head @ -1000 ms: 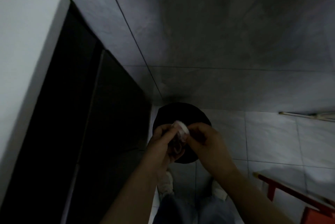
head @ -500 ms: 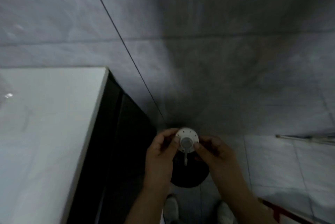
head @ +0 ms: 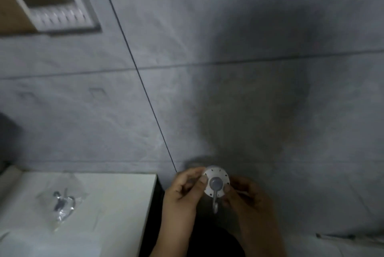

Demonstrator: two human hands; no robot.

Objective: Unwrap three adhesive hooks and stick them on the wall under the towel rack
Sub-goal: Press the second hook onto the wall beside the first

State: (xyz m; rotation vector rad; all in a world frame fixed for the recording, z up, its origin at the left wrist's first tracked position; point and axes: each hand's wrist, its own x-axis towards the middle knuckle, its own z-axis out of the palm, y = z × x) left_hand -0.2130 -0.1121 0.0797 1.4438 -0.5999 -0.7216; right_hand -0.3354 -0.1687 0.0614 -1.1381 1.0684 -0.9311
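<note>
A round white adhesive hook (head: 216, 183) with a grey centre knob and a metal hook hanging down is held in front of the grey tiled wall (head: 239, 90). My left hand (head: 182, 192) pinches its left rim with thumb and fingers. My right hand (head: 247, 198) pinches its right rim. On the white counter (head: 116, 211) at lower left lies a clear plastic bag (head: 62, 204) with another metal hook inside. No towel rack is in view.
A white-framed window or vent (head: 60, 7) sits at the upper left of the wall. A dark round object (head: 214, 242) lies below my hands. The counter's dark side edge (head: 153, 215) runs down just left of my left hand.
My view has tilted upward along the wall, bringing the counter top, bagged hook and window into sight. Both hands have raised the hook, its front face now turned toward me.
</note>
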